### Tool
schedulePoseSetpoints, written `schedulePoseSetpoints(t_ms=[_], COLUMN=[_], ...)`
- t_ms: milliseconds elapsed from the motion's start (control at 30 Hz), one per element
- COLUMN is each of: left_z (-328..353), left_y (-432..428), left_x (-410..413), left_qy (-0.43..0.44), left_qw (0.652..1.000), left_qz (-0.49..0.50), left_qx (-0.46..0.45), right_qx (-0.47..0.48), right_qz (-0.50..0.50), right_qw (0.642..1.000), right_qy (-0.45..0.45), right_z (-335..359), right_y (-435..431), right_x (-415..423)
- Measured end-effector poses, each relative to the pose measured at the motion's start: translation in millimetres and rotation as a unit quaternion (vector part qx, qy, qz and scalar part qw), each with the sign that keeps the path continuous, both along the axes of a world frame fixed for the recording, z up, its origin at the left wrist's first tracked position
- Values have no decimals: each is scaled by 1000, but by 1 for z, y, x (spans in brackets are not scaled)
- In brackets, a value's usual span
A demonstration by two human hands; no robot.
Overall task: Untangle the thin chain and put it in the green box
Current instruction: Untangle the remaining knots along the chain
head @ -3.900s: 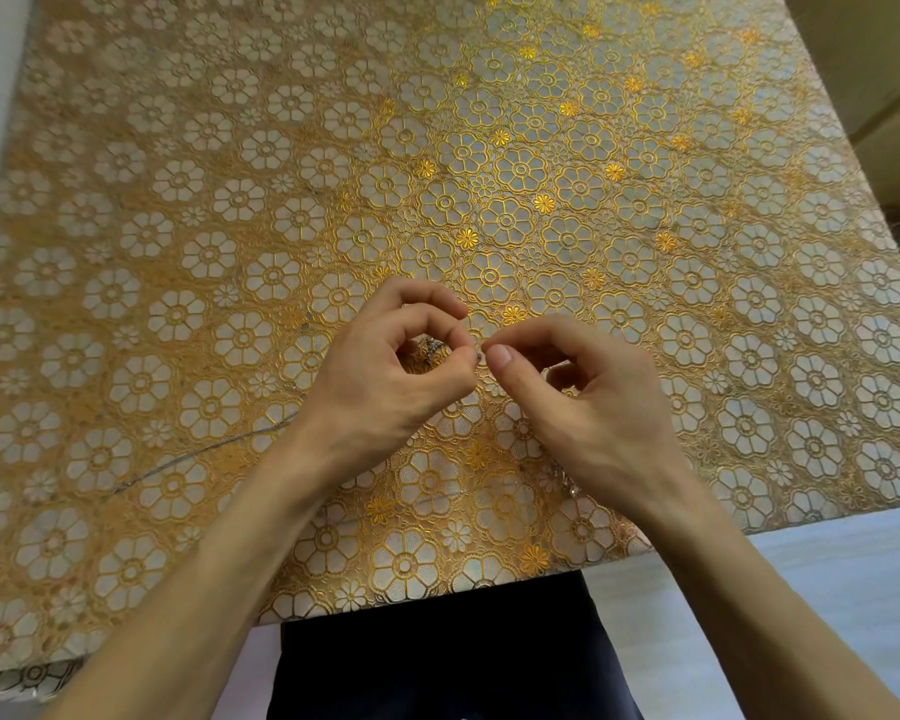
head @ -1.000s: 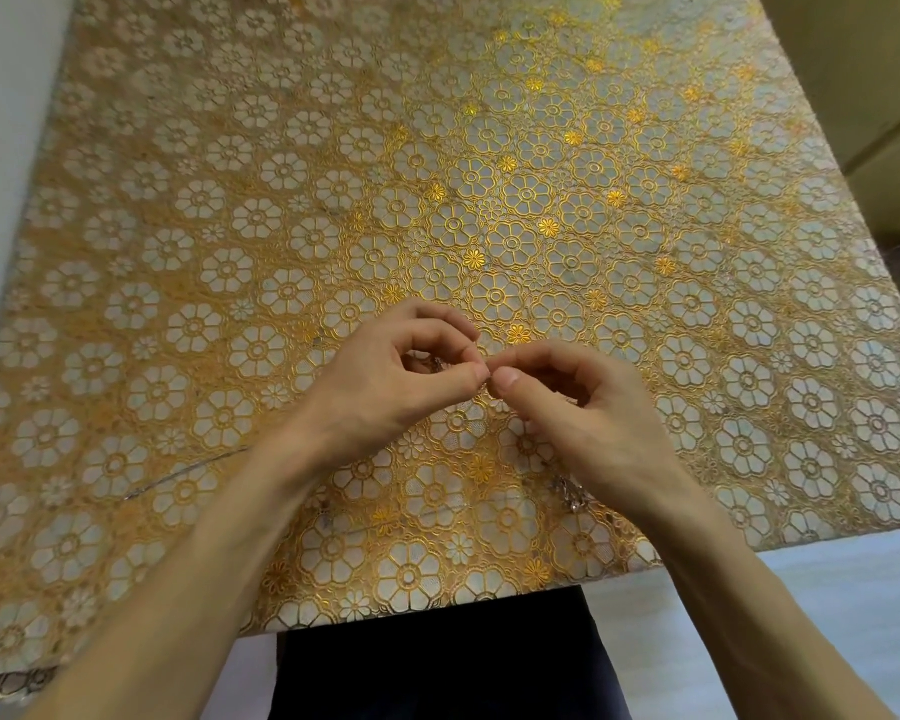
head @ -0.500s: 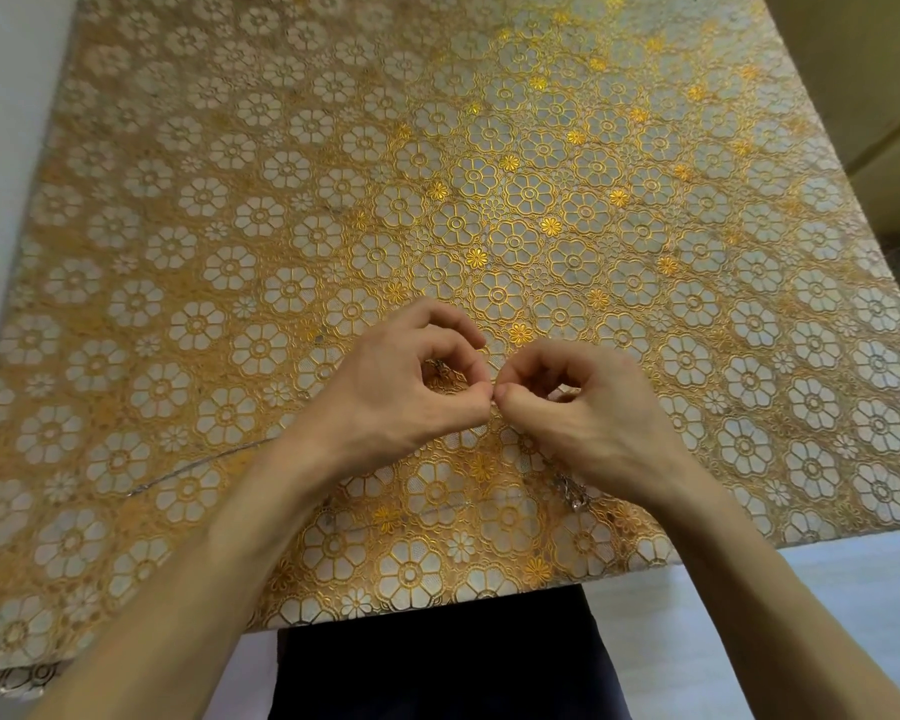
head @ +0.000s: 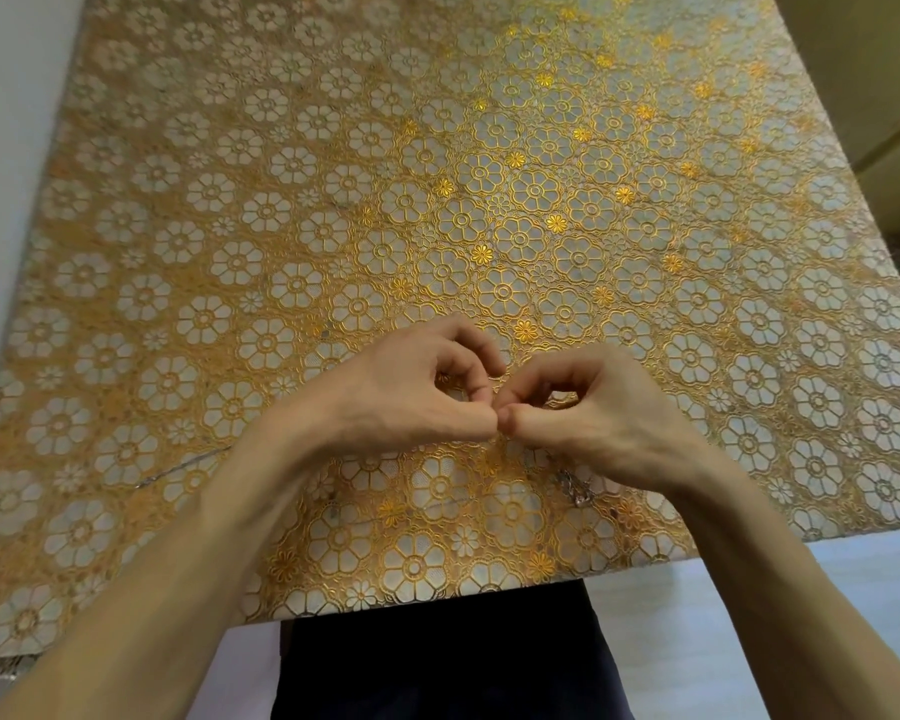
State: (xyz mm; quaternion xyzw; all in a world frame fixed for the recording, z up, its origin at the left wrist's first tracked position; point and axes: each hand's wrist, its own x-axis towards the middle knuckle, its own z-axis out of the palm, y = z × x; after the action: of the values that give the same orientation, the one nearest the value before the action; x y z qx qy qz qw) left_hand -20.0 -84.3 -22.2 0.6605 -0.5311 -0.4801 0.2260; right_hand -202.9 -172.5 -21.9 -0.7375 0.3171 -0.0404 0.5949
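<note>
thin chain (head: 575, 493): it's down on the tabletop near the front edge. a small silvery clump of it sits just beside the right wrist, and one very fine strand runs off to the left across the flowers and slips under the left forearm. both bits lead up toward the fingers.
left hand (head: 411, 402): fingers curled in, thumb pressed against the forefinger in a tight pinch, held just above the cloth. the piece of chain inside that pinch is honestly too fine to make out.
right hand (head: 598, 413): same deal mirrored, fingers curled into a little ring with thumb and forefinger pinched together, and what's between them is too small to see.
the two hands together: thumb tips touch each other right in the middle, knuckles facing away from the camera, so both pinches meet at one spot.
forearms: both bare, coming in from the bottom corners and angling toward the centre.
tabletop (head: 333, 200): covered in a gold and white lacy flower pattern all the way across, shinier gold toward the upper right where light hits it.
dark clothing (head: 448, 662): the person's dark clothes show just below the front edge of the tabletop, between the two forearms.
surroundings: pale surfaces at the left side and the lower right.
</note>
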Motion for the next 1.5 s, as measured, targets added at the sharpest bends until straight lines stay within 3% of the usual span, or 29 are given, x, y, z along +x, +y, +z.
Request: schedulePoseSetpoints(t_ms=[133,367,500,767,1100,1500], left_z=[3,-7,-10,-9,-6,-6], left_y=[-1,9,19,20,16,15], left_x=[1,-8,-11,-25,-33,-34], left_qy=[-22,11,3,-38,-43,-38], left_qw=[1000,984,981,968,957,956], left_qz=[2,141,161,209,243,255], left_qx=[-5,-105,-108,-132,-151,-137], right_qx=[11,15,-10,-77,-242,-319], right_qz=[0,-88,-118,-142,-136,-118], right_qw=[1000,995,991,984,957,935], right_qy=[2,-40,-55,-78,-85,-105], right_z=[1,-8,-12,-17,-21,-27], right_y=[-4,-1,3,10,14,13], right_x=[-1,-5,-8,-9,-5,-4])
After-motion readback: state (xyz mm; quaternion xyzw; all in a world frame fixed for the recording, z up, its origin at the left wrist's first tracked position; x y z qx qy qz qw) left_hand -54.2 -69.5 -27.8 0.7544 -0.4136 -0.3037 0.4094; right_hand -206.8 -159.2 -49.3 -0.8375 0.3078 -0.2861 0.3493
